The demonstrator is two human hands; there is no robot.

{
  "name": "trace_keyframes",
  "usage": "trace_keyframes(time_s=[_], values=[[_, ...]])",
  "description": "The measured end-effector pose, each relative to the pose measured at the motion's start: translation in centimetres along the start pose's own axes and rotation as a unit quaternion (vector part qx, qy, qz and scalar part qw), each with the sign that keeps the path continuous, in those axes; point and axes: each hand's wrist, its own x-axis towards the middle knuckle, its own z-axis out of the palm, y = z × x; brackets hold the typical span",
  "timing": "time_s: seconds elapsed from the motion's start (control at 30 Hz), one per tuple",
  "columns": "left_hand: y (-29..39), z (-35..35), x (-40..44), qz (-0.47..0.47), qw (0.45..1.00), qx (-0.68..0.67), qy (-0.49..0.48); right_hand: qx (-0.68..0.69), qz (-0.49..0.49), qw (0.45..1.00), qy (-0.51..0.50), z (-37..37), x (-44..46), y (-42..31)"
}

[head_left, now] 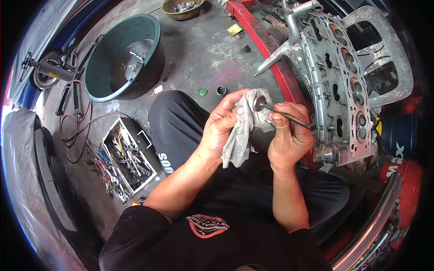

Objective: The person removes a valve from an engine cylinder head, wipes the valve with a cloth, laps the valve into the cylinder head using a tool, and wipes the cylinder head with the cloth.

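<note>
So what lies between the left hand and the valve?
In the head view, the grey cloth lies there, bunched between the left hand and the valve.

the rag (240,141) covers part of the left hand (222,124), hiding some fingertips. the top edge cuts off the bowl (181,16), and the pieces inside are too small to name. tools in the toolbox (132,125) overlap, partly hiding one another. the red drum (410,183) fades into the dark border.
</note>
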Motion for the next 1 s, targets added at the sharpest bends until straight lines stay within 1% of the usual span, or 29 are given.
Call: trace_keyframes(time_s=[0.07,0.2,0.27,0.3,0.33,0.4,0.43,0.47,0.53,0.57,0.6,0.67,0.7,0.77,0.8,0.87,0.9,0.93,1.0], values=[[0.0,-0.2,0.0,0.017,0.999,0.038,0.007,-0.002,0.009,1.0,0.012,0.2,-0.1,-0.1],[0.3,0.2,0.0,0.025,0.998,0.055,0.033,-0.009,-0.007,1.0,0.022,0.3,-0.2,-0.1],[0.7,0.5,0.2,0.017,0.998,0.001,0.06,-0.015,-0.019,0.999,0.023,0.4,-0.2,-0.1],[0.7,0.6,0.1,0.035,0.998,0.036,0.044,-0.023,-0.008,0.999,0.037,0.6,-0.1,-0.2],[0.6,0.8,0.0,0.033,0.998,0.036,0.044,-0.031,0.004,0.998,0.05,0.7,-0.1,-0.3],[0.0,1.2,-0.2,0.09,0.975,0.2,0.044,-0.03,0.011,0.998,0.045,0.8,-0.2,-0.1],[-0.3,1.5,0.1,0.11,0.973,0.198,0.05,-0.029,0.018,0.999,0.039,0.9,-0.4,-0.1],[-0.7,1.3,0.5,0.146,0.958,0.24,0.061,-0.029,0.02,0.999,0.038,0.9,-0.4,-0.3],[-1.1,1.7,0.7,0.153,0.95,0.265,0.063,-0.043,0.031,0.999,0.008,0.9,-0.4,-0.8],[-0.9,2.3,0.9,0.151,0.951,0.264,0.063,-0.039,0.043,0.998,0.01,0.9,-0.5,-1.0],[-0.6,2.9,1.1,0.121,0.95,0.27,0.103,-0.041,0.046,0.998,0.008,0.7,-0.5,-0.9],[-0.3,2.7,2.0,0.05,0.934,0.308,0.176,0.004,0.034,0.998,-0.052,0.4,-0.8,-0.7],[0.0,2.3,2.5,0.016,0.945,0.275,0.178,0.004,0.038,0.998,-0.053,0.4,-1.2,-0.9],[-0.1,1.0,3.6,-0.031,0.957,0.218,0.188,0.115,0.103,0.988,-0.03,0.5,-1.4,-1.3],[-0.4,0.3,3.5,-0.027,0.957,0.218,0.189,0.117,0.102,0.987,-0.032,0.6,-1.4,-1.2],[-1.3,-0.3,2.9,-0.048,0.977,0.12,0.168,0.13,0.053,0.99,0.025,0.7,-1.3,-0.7],[-1.5,-0.6,2.3,-0.058,0.985,0.094,0.135,0.104,0.053,0.993,0.025,0.5,-1.2,-0.4],[-1.7,-0.7,1.7,-0.06,0.985,0.093,0.133,0.102,0.053,0.993,0.027,0.4,-1.2,-0.3],[-1.8,-0.1,0.7,-0.041,0.992,0.024,0.121,0.133,0.127,0.982,0.053,0.5,-1.4,-0.3]])
